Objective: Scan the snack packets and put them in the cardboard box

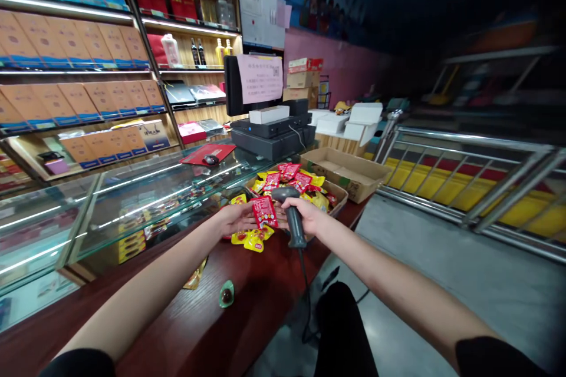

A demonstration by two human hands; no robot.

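Note:
A small red packet (264, 212) with print on it is in my left hand (237, 218), gripped at its left edge. My right hand (306, 217) is wrapped round a dark grey handheld scanner (295, 225), whose head lies just above and right of the packet. Fingertips of the right hand show near the packet's right side. Yellow packets (253, 239) lie on the dark red wooden counter (194, 330) just below the hands. Behind the scanner, a cardboard box (340, 194) holds a heap of red and yellow packets (289, 172).
Behind stands an opened cardboard tray (354, 171), beside a monitor and black till (274, 141). A glass display case (132, 194) runs along the left, with a mouse (211, 159) on it. A green oval item (226, 294) lies on the counter. The scanner's cable hangs down. Metal railing (469, 147) stands right.

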